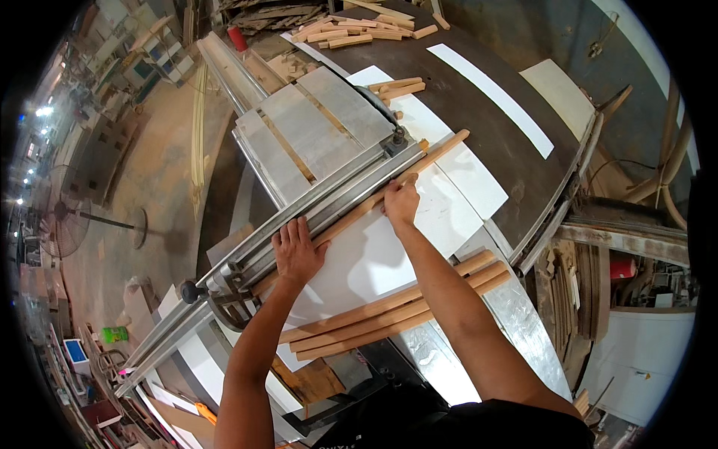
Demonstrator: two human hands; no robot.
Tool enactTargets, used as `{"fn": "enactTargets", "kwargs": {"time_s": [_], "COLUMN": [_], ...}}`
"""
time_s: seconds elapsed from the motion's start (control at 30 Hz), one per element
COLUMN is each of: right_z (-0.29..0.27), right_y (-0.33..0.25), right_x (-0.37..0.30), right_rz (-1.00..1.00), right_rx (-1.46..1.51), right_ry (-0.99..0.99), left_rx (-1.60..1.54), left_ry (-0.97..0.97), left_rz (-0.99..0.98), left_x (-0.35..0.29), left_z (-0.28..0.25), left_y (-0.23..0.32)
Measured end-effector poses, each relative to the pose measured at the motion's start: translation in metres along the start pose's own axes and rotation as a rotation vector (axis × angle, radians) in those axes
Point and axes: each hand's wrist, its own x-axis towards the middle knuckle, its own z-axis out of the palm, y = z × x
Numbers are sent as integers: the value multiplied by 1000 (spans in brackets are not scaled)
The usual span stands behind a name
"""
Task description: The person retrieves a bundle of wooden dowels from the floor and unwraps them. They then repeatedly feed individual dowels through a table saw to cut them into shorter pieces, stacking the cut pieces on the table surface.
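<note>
A long wooden strip (pixel 351 217) lies slantwise against a metal fence (pixel 329 200), its far end reaching up to the right. My right hand (pixel 402 200) is closed around the strip past its middle, thumb and fingers pressing on it. Farther down toward the left, my left hand (pixel 298 251) spans the strip and the fence edge, fingertips over the metal and thumb on the near side. White board (pixel 351 262) lies under the strip. Nearer to me, several loose wooden strips (pixel 389 314) rest side by side beneath my right forearm.
Beyond the fence is a grey slotted metal table (pixel 321 123). Short cut wood pieces (pixel 359 31) are heaped at the back of the dark tabletop (pixel 479 112), with a white strip (pixel 490 97) nearby. A clamp with a black knob (pixel 193 291) sits at the fence's lower left. A fan (pixel 67 213) stands left.
</note>
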Motion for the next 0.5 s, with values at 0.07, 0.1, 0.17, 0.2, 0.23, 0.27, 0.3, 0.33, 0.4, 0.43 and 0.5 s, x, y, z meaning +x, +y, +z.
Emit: {"fn": "enactTargets", "kwargs": {"time_s": [0.07,0.1,0.17,0.2,0.23,0.27,0.3,0.33,0.4,0.43,0.5], "right_z": [1,0,-2,-2,-3,-3,-3,-2,-1,-2,-3], "right_y": [-12,-6,5,2,-2,-5,-9,-13,-15,-12,-11], "right_x": [-5,-1,6,2,-1,-5,-4,-3,-2,0,-3], "right_rz": [-1,-27,-81,-66,-53,-39,-45,-51,-50,-43,-25], "right_rx": [45,52,67,81,95,109,113,117,105,89,78], "right_ry": [-20,-5,25,9,-8,-25,-22,-20,-16,-12,-21], "left_rx": [21,10,-11,-4,4,11,8,5,3,3,10], "left_ry": [19,34,67,59,52,44,41,39,34,33,25], "left_rz": [11,22,45,37,29,21,21,21,18,16,9], "left_x": [2,2,3,2,1,0,3,6,9,8,4], "left_z": [-1,0,2,2,2,2,2,0,1,2,2], "left_y": [-5,-2,5,3,2,1,0,-2,-2,0,0]}}
